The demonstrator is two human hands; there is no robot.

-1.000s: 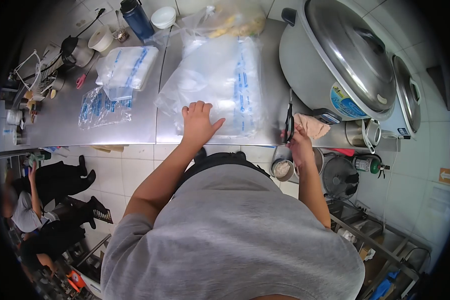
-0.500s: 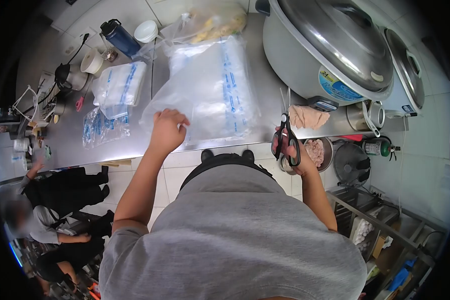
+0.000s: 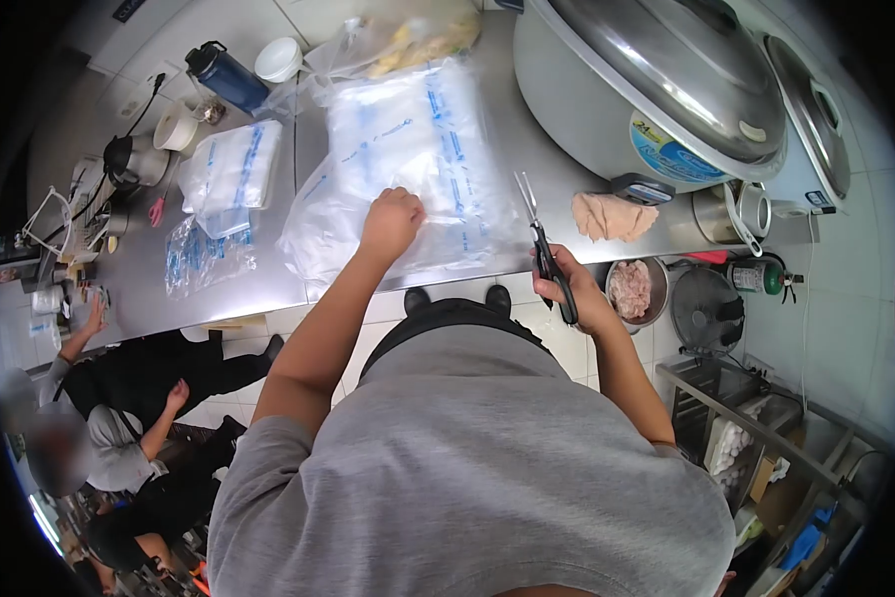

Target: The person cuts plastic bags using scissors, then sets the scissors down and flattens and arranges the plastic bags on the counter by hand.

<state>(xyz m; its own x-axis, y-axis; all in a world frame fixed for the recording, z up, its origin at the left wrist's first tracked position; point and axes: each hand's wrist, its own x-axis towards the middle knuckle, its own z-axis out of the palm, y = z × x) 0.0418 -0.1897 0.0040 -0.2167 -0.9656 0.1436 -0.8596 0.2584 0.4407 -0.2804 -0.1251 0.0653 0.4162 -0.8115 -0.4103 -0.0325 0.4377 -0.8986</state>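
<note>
Large lidded rice cooker (image 3: 592, 109) stands on the steel counter (image 3: 502, 85), a tan cloth (image 3: 614, 216) lying near its base. Blue bottle (image 3: 232, 82) noted beside a white bowl (image 3: 278, 61). Black fan (image 3: 704, 310) sits near a green fire extinguisher (image 3: 756, 277), beyond the counter's edge.

Passable over the steel counter (image 3: 517, 139) in the narrow strip between the small bag pack (image 3: 230, 164) and large bag stack (image 3: 398, 149). Open again between stack and big pot (image 3: 617, 99), but interrupted nearer the front edge by scissors (image 3: 540, 244), left of the peach cloth (image 3: 615, 216). Hemmed in along the back by bottle (image 3: 230, 80), white bowl (image 3: 278, 60) and filled bag (image 3: 428, 38).
</note>
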